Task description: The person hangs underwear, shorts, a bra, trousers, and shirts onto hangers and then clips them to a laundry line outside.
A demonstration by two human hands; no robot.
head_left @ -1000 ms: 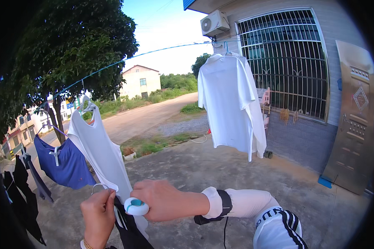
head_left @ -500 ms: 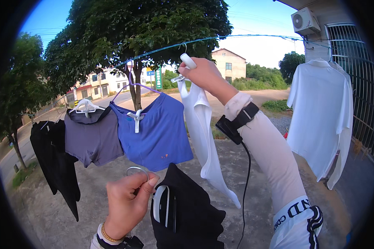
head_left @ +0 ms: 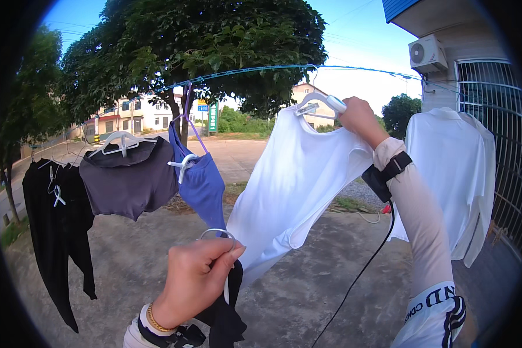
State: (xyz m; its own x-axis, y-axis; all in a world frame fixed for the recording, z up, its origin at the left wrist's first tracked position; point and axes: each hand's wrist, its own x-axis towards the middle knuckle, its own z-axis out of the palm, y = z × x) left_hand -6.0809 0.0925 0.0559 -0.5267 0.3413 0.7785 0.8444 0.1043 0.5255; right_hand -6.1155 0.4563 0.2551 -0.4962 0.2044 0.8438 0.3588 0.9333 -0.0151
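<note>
At the upper right, my right hand is closed round one shoulder of a white hanger. A white sleeveless top hangs from it, spread broadside toward me. The hanger's metal hook reaches up to the blue clothesline; whether it sits over the line I cannot tell. Low in the centre, my left hand pinches the metal hook of another hanger. Below that hand hangs a black garment, partly hidden by it.
Left of the white top hang a blue top on a purple hanger, a grey top and black trousers. White shirts hang at the right beside a barred window. A black cable trails from my right forearm.
My right hand has moved right, and the white top has swung from edge-on to broadside. The blue top has turned edge-on. My left hand has shifted slightly right, still holding its hook.
</note>
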